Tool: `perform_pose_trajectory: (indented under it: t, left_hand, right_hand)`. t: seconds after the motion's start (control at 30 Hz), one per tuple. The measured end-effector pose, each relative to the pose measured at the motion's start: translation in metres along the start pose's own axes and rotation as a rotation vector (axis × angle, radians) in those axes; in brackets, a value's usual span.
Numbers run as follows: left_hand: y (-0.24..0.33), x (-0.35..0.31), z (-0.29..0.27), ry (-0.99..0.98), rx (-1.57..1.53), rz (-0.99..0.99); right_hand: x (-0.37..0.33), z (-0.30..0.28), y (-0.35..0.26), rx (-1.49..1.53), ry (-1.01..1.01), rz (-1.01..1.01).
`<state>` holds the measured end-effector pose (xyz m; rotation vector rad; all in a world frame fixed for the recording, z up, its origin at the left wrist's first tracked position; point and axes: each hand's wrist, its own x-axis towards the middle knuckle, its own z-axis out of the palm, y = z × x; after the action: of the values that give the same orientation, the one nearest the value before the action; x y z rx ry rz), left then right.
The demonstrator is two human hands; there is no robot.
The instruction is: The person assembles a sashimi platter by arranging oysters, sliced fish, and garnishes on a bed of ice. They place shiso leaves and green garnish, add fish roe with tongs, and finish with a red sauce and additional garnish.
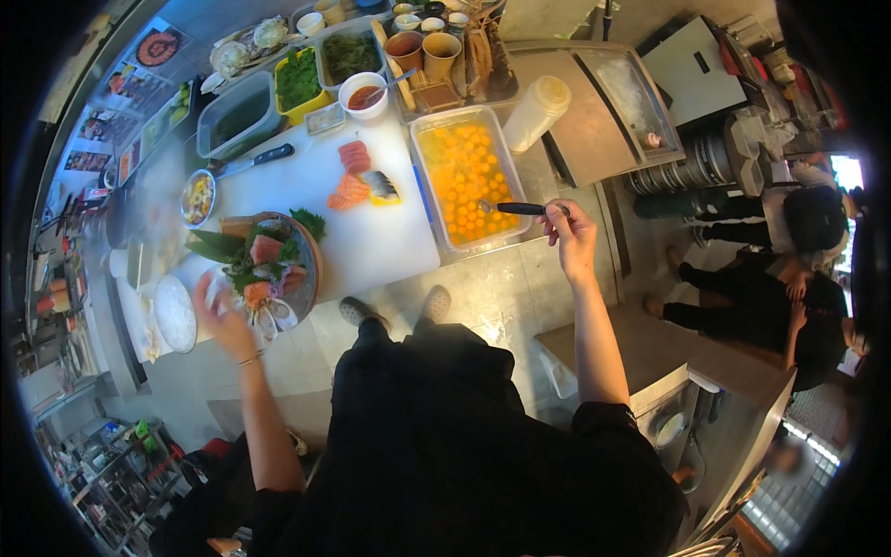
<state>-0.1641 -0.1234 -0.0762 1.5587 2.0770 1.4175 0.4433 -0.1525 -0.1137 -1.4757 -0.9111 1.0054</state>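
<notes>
My right hand (pixel 573 234) grips the black handle of a small spoon (pixel 515 208). The spoon's metal head is over a clear rectangular container (pixel 429 212) of many egg yolks (pixel 469 167) in egg white. At the left, my left hand (pixel 223 316) is smeared by motion, so its fingers and anything in them are unclear. It is beside a round platter (pixel 314 269) of sliced raw fish, green leaves and shells. On the white cutting board (pixel 376 246) lie red, orange and silver-skinned fish slices (pixel 353 176).
A knife (pixel 260 160) rests on the board near a bowl of diced food (pixel 199 199). Along the back stand a bowl of red sauce (pixel 365 96), tubs of greens (pixel 297 79) and a squeeze bottle (pixel 538 113). A white round plate (pixel 175 314) is at left. People (pixel 770 311) are at right.
</notes>
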Motion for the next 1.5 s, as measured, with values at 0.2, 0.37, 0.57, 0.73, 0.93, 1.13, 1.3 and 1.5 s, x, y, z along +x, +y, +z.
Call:
perform_pose_trajectory:
  t: [0.2,0.37,0.57,0.73,0.93,1.13,1.3,1.5]
  left_hand:
    - [0.195,-0.112,0.179,-0.789,0.057,0.697]
    - [0.205,-0.129,0.247,-1.059,0.419,0.724]
    - [0.195,-0.133,0.248,-0.988,0.296,0.703]
    - [0.204,-0.125,0.222,-0.826,0.129,0.686]
    - [0.212,-0.115,0.241,-0.684,-0.349,0.327]
    - [0.210,-0.105,0.286,-1.040,-0.613,0.139]
    - [0.210,-0.114,0.283,-0.991,-0.550,0.048]
    - [0.189,-0.147,0.273,-0.709,0.076,0.483]
  right_hand:
    - [0.001,0.006,0.013,0.006,0.032,0.003]
    - [0.000,0.012,0.020,0.122,0.132,0.058]
    - [-0.005,0.011,0.033,0.362,0.329,0.266]
    - [-0.006,0.011,0.041,0.608,0.364,0.326]
    - [-0.003,0.011,0.010,0.630,0.391,0.205]
    - [0.004,0.010,-0.024,0.599,0.415,0.150]
    - [0.007,0.008,-0.020,0.657,0.449,0.201]
    - [0.008,-0.012,0.019,0.758,0.353,0.300]
